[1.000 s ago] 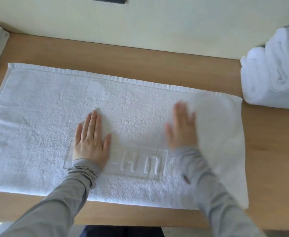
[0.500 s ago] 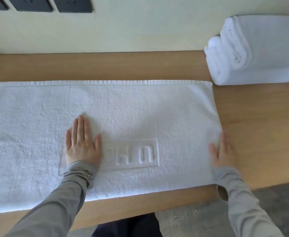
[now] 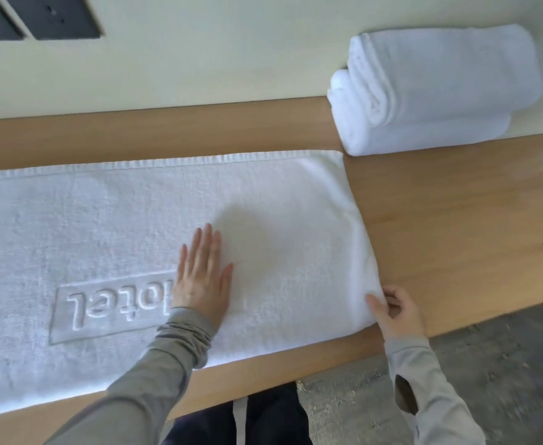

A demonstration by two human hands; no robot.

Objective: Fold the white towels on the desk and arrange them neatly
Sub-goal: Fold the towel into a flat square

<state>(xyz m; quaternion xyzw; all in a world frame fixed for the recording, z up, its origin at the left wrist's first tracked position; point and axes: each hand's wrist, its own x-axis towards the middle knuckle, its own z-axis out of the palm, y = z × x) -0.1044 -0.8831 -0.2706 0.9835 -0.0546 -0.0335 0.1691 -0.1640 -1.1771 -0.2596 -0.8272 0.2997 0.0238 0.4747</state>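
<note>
- At the near right corner of the spread towel (image 3: 135, 226), the right hand (image 3: 394, 313) pinches the cloth's edge between thumb and curled fingers – a light grasp on the corner, with the palm over the bare wood.
- Near the middle of the same towel, the left hand (image 3: 201, 277) lies flat with fingers straight and together, holding nothing – just pressing down, its heel covering the end of the raised lettering (image 3: 109, 305).
- Both arms wear grey sleeves (image 3: 167, 358) bunched at the wrists.
- The towel lies opened out flat on the desk (image 3: 440, 226), its long hemmed edge running along the far side and its left part going out of view; the lettering, framed in a raised box, reads upside down from here.
- At the desk's back right, against the wall (image 3: 215, 59), 2 rolled white towels (image 3: 431, 97) sit stacked, 1 on the other, just beside the flat towel's far right corner.
- 2 dark wall plates (image 3: 61, 17) show at the upper left.
</note>
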